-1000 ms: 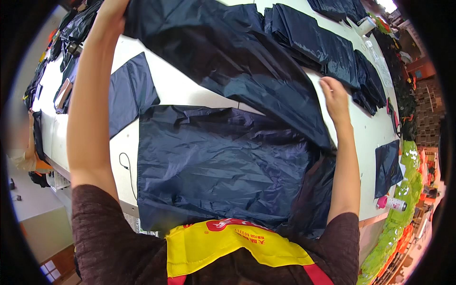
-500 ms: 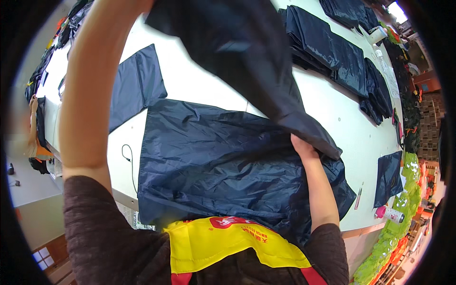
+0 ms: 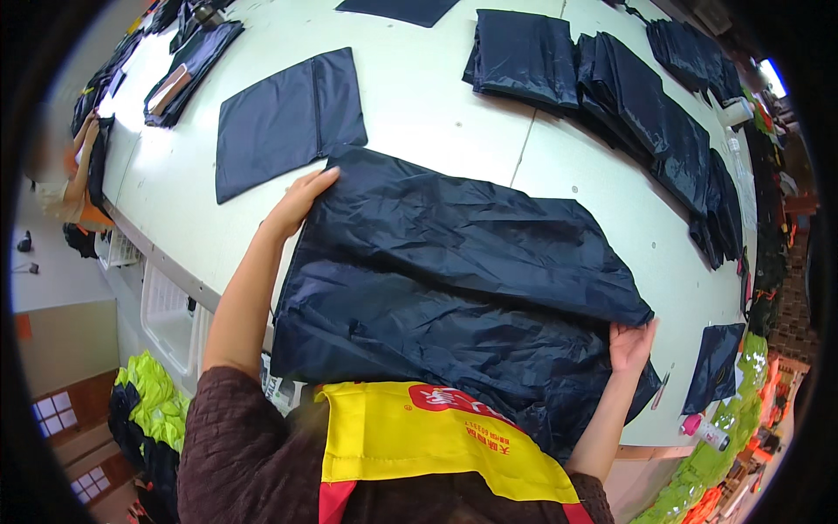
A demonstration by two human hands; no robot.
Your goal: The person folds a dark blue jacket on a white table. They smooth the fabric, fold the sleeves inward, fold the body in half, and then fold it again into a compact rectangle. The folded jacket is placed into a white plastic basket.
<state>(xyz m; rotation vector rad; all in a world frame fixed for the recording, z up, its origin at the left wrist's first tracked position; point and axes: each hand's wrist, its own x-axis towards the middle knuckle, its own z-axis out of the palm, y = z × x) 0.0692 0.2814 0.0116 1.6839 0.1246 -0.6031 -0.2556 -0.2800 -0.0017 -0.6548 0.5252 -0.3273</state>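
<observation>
A large crinkled dark navy cloth (image 3: 463, 231) lies spread across the near part of the white desk (image 3: 419, 105), right in front of the person, with its folds running from side to side. The two hands are well apart, one at each end of it. The left hand (image 3: 298, 203) is at the upper left corner, its fingertips touching the fabric; whether they pinch it or only rest there, I cannot tell. The right hand (image 3: 632, 346) is closed on the right-hand corner of the upper layer, palm turned upward. Just beyond the left hand, a flat dark panel (image 3: 279, 122) with a seam line lies near the cloth's top corner. Farther off to the right, a row of folded dark pieces (image 3: 628, 105) stretches along the desk. Near the right edge are a slim tool (image 3: 661, 391), a smaller folded dark piece (image 3: 714, 367) and a bottle (image 3: 705, 431) with a pink cap. The person wears a yellow-topped apron (image 3: 419, 441) over a dark brown top. At the far left, a co-worker's arm (image 3: 80, 166) reaches toward dark fabric at the desk's edge.
</observation>
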